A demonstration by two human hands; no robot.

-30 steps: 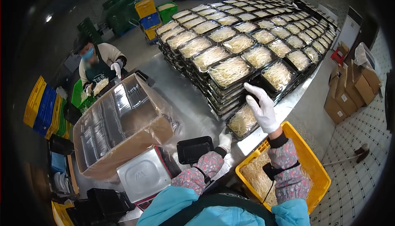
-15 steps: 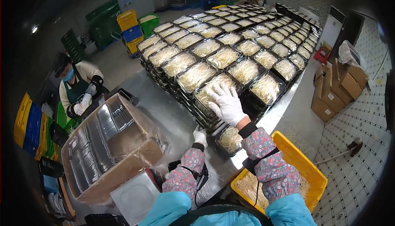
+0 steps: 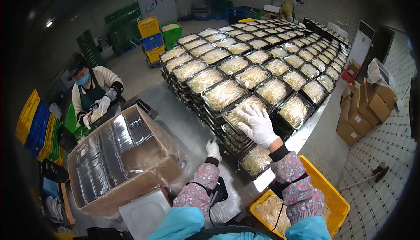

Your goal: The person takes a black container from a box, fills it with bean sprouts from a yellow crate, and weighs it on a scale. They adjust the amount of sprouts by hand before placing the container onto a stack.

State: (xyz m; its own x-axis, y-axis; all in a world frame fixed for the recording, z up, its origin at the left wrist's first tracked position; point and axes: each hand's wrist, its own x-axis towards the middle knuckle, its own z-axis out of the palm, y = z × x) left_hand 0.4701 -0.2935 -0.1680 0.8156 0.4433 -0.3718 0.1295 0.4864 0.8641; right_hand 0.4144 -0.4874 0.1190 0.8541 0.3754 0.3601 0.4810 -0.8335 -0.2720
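Note:
My right hand (image 3: 259, 127), in a white glove, lies with spread fingers on a black tray of bean sprouts (image 3: 239, 116) at the near corner of the stacked trays. My left hand (image 3: 213, 150), also gloved in white, is just left of that stack, low over the metal table (image 3: 173, 109). Its fingers point forward and look slightly apart, with nothing visible in them. A single lower tray of sprouts (image 3: 256, 160) is beside the stack, under my right wrist.
Left is a lined carton (image 3: 159, 170) of black trays, near a metal scale plate (image 3: 144, 211). A yellow crate (image 3: 326, 192) of loose sprouts stands right. One co-worker (image 3: 94, 91) handles a sprout tray at left; another person (image 3: 288, 8) stands far back.
The view has shifted, so the scene appears lower and farther right. My left hand has drawn away from the stack's side; my right hand remains on the same tray. The left co-worker's hands have moved apart.

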